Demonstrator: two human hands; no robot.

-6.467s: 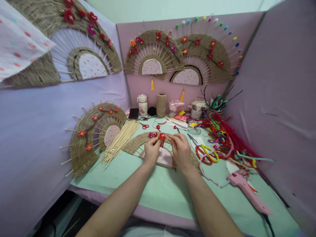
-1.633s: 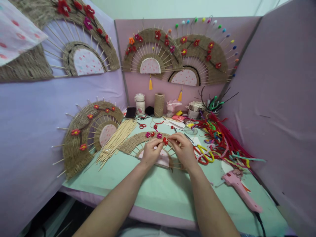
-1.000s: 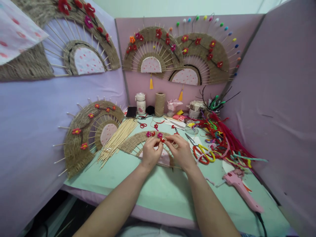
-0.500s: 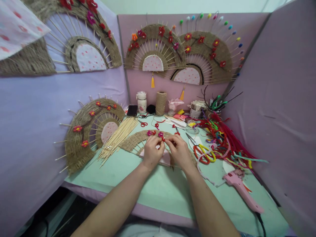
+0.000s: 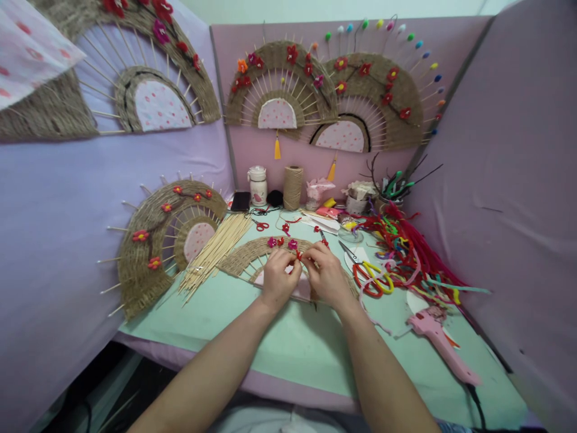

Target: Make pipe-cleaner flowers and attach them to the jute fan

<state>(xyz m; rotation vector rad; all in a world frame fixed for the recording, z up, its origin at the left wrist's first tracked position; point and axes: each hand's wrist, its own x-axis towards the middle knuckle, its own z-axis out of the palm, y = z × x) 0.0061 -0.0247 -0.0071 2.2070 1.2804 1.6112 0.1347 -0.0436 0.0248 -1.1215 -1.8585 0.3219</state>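
Between my fingertips is a small red pipe-cleaner flower (image 5: pixel 299 256), partly covered by the fingers. My left hand (image 5: pixel 280 276) pinches it from the left, and my right hand (image 5: pixel 328 273) pinches it from the right. Both hands are closed, above a twine-wrapped fan (image 5: pixel 246 255) that lies on the table with a pale spotted half-circle at its centre. Several finished red and magenta flowers (image 5: pixel 293 244) rest along the fan's top edge, just beyond my hands. Another small flower (image 5: pixel 285 228) lies on the table farther back.
A bundle of thin sticks (image 5: pixel 216 255) lies to the left, beside a decorated fan (image 5: pixel 135 258). To the right are scissors (image 5: pixel 374 279), a heap of coloured pipe cleaners (image 5: pixel 406 246) and a pink glue gun (image 5: pixel 444 346). A twine spool (image 5: pixel 293 187) and white bottle (image 5: pixel 258 186) stand behind.
Both hands stay nearly in place, still pinching the red flower, with only slight finger movement. The whole view has shifted a little.
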